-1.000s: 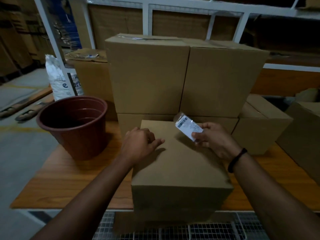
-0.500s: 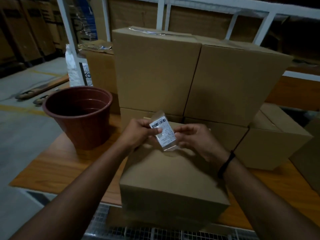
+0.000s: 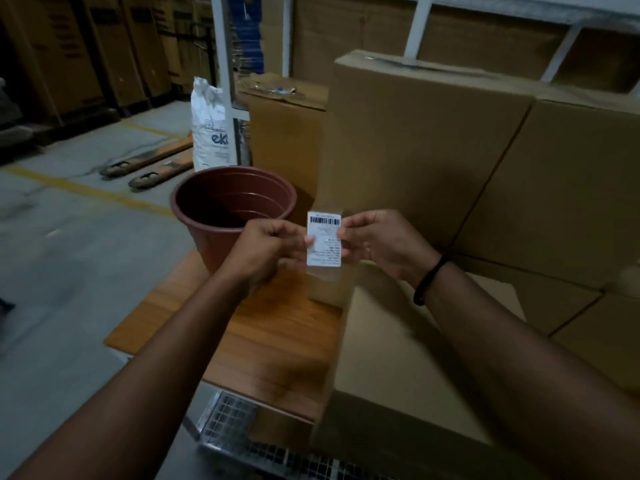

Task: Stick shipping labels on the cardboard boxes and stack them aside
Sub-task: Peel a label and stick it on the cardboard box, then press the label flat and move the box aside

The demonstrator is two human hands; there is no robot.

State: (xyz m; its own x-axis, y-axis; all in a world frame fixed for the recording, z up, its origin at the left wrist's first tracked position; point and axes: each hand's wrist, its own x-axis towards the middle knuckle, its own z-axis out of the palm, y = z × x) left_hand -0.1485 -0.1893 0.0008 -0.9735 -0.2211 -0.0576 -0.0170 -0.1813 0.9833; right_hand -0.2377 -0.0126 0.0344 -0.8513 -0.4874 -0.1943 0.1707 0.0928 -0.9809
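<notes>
A white shipping label (image 3: pixel 324 239) with a barcode at its top hangs upright in the air between my hands. My left hand (image 3: pixel 268 249) pinches its left edge and my right hand (image 3: pixel 379 245) pinches its right edge. A clear backing strip shows below the label. The cardboard box (image 3: pixel 391 355) lies on the wooden table (image 3: pixel 273 344) below and right of my hands, its top bare. Behind it stand stacked cardboard boxes (image 3: pixel 426 147).
A brown plastic pot (image 3: pixel 221 209) stands on the table's left end, just behind my left hand. A white sack (image 3: pixel 209 129) leans by a white rack post. Wooden pallet-jack forks (image 3: pixel 152 164) lie on the concrete floor at left. A wire mesh shelf (image 3: pixel 235 434) sits under the table.
My left hand left the box top and took the label's left edge. Both hands rose with the label and shifted left toward the pot; the view swung left.
</notes>
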